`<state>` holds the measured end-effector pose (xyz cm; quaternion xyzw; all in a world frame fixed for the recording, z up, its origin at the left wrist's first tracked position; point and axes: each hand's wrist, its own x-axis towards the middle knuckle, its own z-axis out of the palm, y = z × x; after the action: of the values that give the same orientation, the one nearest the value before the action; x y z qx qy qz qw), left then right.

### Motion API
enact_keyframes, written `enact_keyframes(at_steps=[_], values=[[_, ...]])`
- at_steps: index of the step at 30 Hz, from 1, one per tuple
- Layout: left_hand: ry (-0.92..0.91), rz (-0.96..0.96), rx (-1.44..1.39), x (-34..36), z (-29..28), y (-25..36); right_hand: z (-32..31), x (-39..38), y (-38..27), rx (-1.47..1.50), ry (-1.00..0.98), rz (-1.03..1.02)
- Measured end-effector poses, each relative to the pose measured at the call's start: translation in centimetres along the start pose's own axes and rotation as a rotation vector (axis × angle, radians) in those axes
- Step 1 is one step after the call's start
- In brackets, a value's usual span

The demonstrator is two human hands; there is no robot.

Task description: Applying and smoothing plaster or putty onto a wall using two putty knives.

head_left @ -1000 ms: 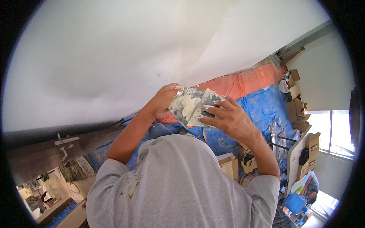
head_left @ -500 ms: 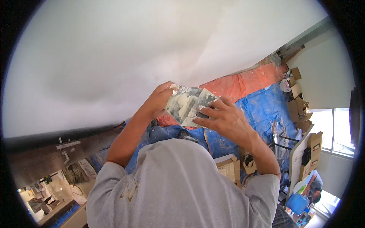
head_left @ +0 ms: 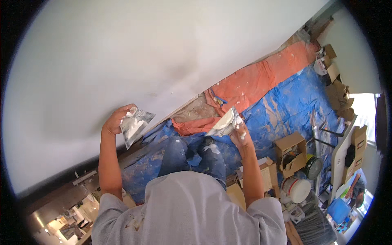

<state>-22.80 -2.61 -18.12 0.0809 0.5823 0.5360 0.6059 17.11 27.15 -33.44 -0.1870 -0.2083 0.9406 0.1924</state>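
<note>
In my left hand [head_left: 113,121] is a thin flat filling knife [head_left: 137,124], tilted, with white filler smeared on its blade; my fingers are closed on its edge. My right hand [head_left: 242,139] grips a second flat filling blade [head_left: 223,125], coated with a pale layer of filler. White lumps of filler stick to my right fingers. The two blades are well apart, in front of my body. My left hand is nearest the large white wall [head_left: 134,61], which shows a faint brownish patch. The knives' handles, if any, are hidden by my hands.
A blue tarp [head_left: 294,98] and an orange sheet [head_left: 261,81] cover the floor. To my right stand an open cardboard box [head_left: 290,152], a white-lidded bucket [head_left: 300,191] and a dark-lidded bucket [head_left: 313,166]. A person [head_left: 359,190] is at the far right beside a blue container [head_left: 338,209].
My hands, close together with the two blades touching or overlapping, have moved apart: the left to the left, the right lower. The view has shifted, showing more floor and buckets.
</note>
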Motion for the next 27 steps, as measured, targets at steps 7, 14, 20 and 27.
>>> enact_keyframes(at_steps=[7, 14, 20, 27], values=[[0.071, -0.211, 0.176, 7.0, -5.9, -6.4, -13.3, 8.5, 8.7, -0.033, 0.187, 0.037], [-0.040, -0.168, 0.278, 14.1, -10.2, -15.6, -33.9, 21.8, 26.1, -0.097, 0.429, -0.008], [-0.021, 0.092, 0.810, 17.4, -12.2, -19.9, -44.1, 34.3, 39.2, -0.074, 0.591, -0.081], [0.211, 0.415, 0.951, 17.4, -14.7, -24.0, -49.4, 40.1, 46.6, -0.048, 0.820, -0.114]])
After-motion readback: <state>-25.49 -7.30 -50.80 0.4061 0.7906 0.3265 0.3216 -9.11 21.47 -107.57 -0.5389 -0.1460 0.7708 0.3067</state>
